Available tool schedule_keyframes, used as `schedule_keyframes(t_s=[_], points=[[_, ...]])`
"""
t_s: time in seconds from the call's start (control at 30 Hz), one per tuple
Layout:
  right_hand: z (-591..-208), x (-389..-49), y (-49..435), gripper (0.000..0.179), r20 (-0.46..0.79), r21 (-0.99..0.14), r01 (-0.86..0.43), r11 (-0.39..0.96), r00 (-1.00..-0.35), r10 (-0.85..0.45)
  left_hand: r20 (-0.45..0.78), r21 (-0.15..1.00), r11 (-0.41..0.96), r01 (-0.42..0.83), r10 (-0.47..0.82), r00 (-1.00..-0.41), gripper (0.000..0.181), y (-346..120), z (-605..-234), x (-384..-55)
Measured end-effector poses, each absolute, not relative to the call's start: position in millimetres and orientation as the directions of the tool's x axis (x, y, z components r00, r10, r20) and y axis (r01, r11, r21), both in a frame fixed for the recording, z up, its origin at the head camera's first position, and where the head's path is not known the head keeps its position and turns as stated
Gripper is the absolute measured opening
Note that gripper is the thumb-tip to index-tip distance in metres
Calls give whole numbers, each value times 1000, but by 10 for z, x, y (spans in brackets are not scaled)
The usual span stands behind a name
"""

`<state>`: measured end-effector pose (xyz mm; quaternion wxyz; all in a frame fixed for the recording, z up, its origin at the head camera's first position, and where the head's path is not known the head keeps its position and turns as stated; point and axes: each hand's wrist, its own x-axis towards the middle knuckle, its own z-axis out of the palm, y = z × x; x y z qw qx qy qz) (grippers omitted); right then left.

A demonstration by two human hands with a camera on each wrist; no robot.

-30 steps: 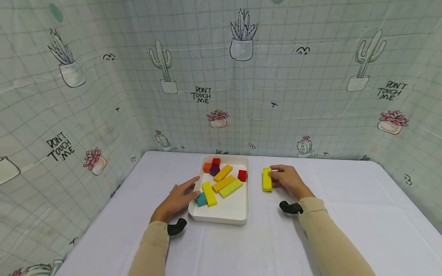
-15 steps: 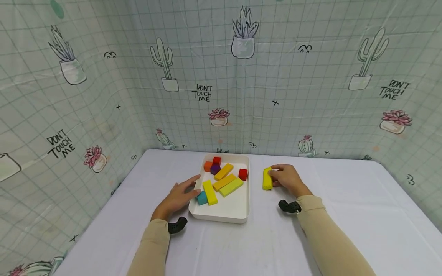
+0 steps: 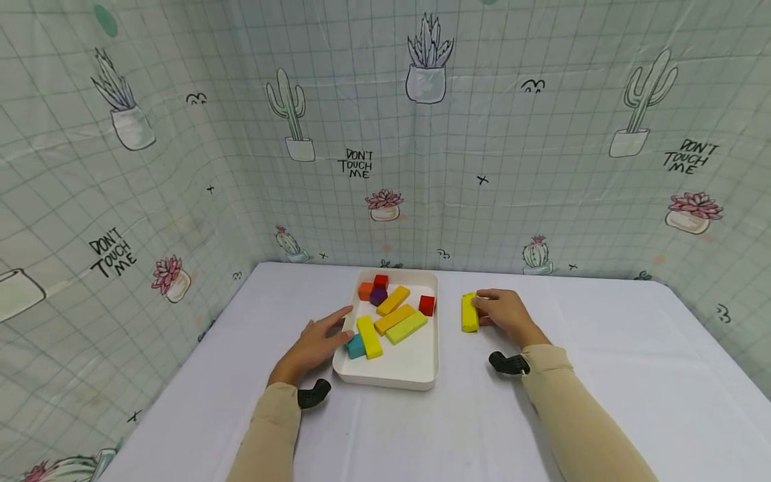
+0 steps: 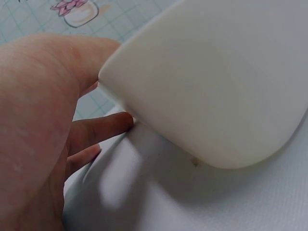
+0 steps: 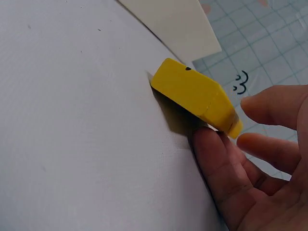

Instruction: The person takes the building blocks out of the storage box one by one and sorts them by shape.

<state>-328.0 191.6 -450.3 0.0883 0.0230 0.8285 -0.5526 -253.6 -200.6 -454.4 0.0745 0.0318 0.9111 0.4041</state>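
My left hand [image 3: 312,347] holds the left wall of a white plastic tray [image 3: 409,367]. In the left wrist view its thumb goes over the rim [image 4: 144,36], with a finger against the outside. Inside the tray, a teal block [image 3: 356,346] lies close to the thumb, partly under a yellow bar [image 3: 369,337]. To the tray's right, my right hand [image 3: 507,314] holds a longer yellow block [image 3: 469,313] by its right side, low over the table. The right wrist view shows the block [image 5: 190,89] with the fingertips at its near end and a shadow beneath.
More blocks lie in the tray: orange-yellow bars [image 3: 394,319], a lime bar [image 3: 407,327], red cubes [image 3: 426,305], an orange cube [image 3: 365,290] and a purple block [image 3: 379,296]. A white cloth covers the table [image 3: 602,335]. Patterned fabric [image 3: 421,201] hangs behind.
The whole head view has shifted slightly. Both hands, the tray and the yellow block keep their places relative to one another.
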Motion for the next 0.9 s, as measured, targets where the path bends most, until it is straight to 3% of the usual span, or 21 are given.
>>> schedule_keyframes(t_s=[0.53, 0.9], points=[[-4562, -3062, 1991, 50, -159, -961, 140, 238, -986, -60, -97, 730, 683, 25, 139, -985, 62, -1996, -4562, -2522], [-4546, -3070, 1995, 51, -143, -965, 121, 233, -986, -81, -103, 737, 676, 14, 133, -986, 63, -2007, -4539, -2508]])
